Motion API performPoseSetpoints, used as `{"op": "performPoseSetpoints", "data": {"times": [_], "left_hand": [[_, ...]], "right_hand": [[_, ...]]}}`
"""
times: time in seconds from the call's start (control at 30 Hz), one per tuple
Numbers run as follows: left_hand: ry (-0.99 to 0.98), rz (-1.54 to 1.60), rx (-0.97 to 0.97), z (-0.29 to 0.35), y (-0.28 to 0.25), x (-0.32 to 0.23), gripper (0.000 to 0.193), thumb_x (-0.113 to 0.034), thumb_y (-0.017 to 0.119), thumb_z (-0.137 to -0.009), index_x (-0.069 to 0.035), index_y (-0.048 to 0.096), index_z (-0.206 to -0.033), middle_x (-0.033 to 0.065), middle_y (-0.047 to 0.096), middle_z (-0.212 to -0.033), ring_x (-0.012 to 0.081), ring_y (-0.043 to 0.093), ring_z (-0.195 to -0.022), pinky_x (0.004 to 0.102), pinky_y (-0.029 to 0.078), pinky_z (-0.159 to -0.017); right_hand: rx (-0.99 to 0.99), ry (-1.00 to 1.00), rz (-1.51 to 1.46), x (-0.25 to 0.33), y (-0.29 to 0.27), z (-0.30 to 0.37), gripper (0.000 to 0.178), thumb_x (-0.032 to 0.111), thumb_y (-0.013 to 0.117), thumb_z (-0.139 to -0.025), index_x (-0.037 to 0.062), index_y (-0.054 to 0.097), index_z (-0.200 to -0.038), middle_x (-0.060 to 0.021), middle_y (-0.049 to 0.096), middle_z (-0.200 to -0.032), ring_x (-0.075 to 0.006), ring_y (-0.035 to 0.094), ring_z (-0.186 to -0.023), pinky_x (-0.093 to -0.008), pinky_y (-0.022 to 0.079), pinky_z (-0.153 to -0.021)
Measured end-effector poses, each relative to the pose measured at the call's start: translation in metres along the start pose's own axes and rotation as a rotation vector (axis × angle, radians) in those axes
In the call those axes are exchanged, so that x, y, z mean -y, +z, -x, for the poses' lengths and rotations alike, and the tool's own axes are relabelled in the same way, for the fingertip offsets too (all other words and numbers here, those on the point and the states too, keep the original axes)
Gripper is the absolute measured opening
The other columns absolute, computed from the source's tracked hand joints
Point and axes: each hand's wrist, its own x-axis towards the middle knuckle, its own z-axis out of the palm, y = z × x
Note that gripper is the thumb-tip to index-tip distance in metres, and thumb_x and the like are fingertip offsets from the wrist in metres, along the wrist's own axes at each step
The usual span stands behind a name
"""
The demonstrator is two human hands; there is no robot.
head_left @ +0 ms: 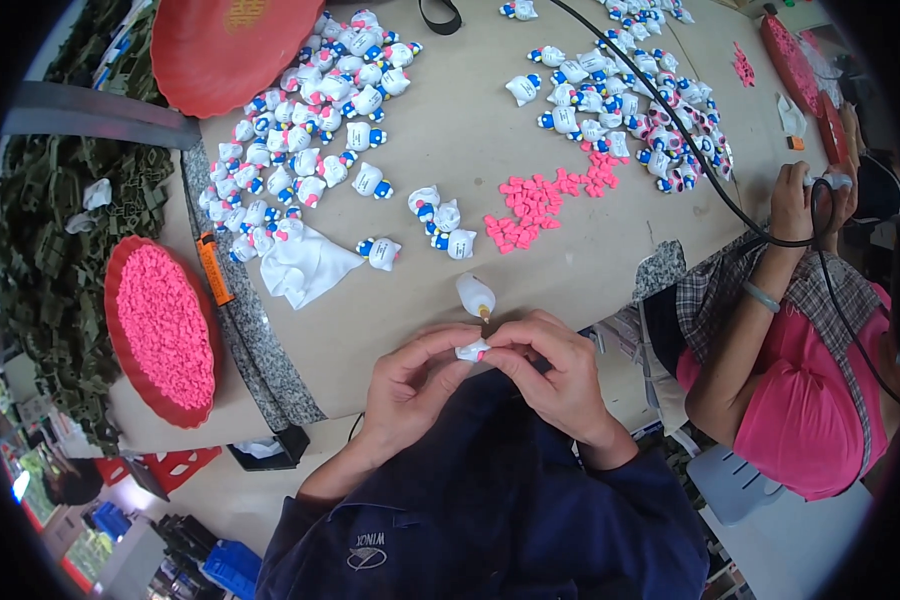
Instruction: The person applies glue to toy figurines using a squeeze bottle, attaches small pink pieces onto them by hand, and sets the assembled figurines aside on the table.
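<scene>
Head view: A tan-topped workbench [590, 250] extends beyond the fingers. A heap of white, blue and pink plastic figurines [367, 101] lies ahead and left of the fingers, with a crumpled white cloth [305, 268] at its near edge. Loose bright-pink moulded pieces [530, 208] are scattered ahead and right. A co-worker in a pink top [795, 430] sits well to the right.

Caution: a white plastic bottle with a brownish tip [475, 293] lies just beyond the fingertips, tip toward them; a knuckle could knock it or touch the tip. The held piece is small, so an uneven pinch could make it slip or twist.

Fingers: the left hand [410, 382] pinches a small white piece with a pink spot [469, 351] between thumb and forefinger. The right hand [555, 368] grips its pink-spotted side likewise, with almost no gap. The remaining fingers are loosely curled.
</scene>
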Motion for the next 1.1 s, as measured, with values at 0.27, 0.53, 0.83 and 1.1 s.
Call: {"op": "performPoseSetpoints", "data": {"times": [0.27,0.53,0.83,1.1], "left_hand": [[0.172,-0.353,-0.092,-0.001,0.001,-0.002,0.034,0.007,0.063,-0.079,-0.002,0.062,-0.112,0.0129,0.062,-0.112,0.02,0.06,-0.103,0.0286,0.048,-0.089],[0.14,-0.419,-0.075,-0.002,-0.01,-0.002,0.035,0.004,0.066,-0.078,-0.004,0.063,-0.113,0.0133,0.062,-0.112,0.0199,0.062,-0.099,0.0275,0.049,-0.084],[0.311,-0.771,-0.506,-0.049,-0.023,-0.031,0.03,-0.001,0.072,-0.074,-0.002,0.064,-0.103,0.0117,0.062,-0.103,0.0188,0.063,-0.079,0.0274,0.05,-0.07],[0.607,-1.531,-0.397,-0.093,-0.037,-0.075,0.042,0.009,0.059,-0.066,-0.001,0.063,-0.107,0.0125,0.058,-0.095,0.0287,0.053,-0.09,0.0373,0.044,-0.079]], "right_hand": [[-0.186,-0.381,0.257,-0.008,0.015,-0.002,0.016,-0.003,0.071,-0.07,-0.0017,0.061,-0.083,-0.0108,0.06,-0.076,-0.026,0.056,-0.068,-0.033,0.046,-0.058],[-0.221,-0.4,0.208,-0.013,0.024,-0.002,0.018,-0.004,0.072,-0.069,-0.0017,0.061,-0.083,-0.011,0.06,-0.078,-0.0261,0.057,-0.067,-0.0329,0.046,-0.058],[-0.307,-0.244,0.288,-0.024,0.011,-0.004,0.039,0.006,0.082,-0.06,-0.0003,0.061,-0.092,-0.0106,0.062,-0.086,-0.024,0.057,-0.075,-0.0315,0.046,-0.064],[-0.28,-0.232,0.258,-0.015,0.023,-0.024,0.045,0.008,0.08,-0.061,0.0019,0.059,-0.1,-0.0117,0.06,-0.096,-0.029,0.056,-0.086,-0.0355,0.046,-0.074]]}}
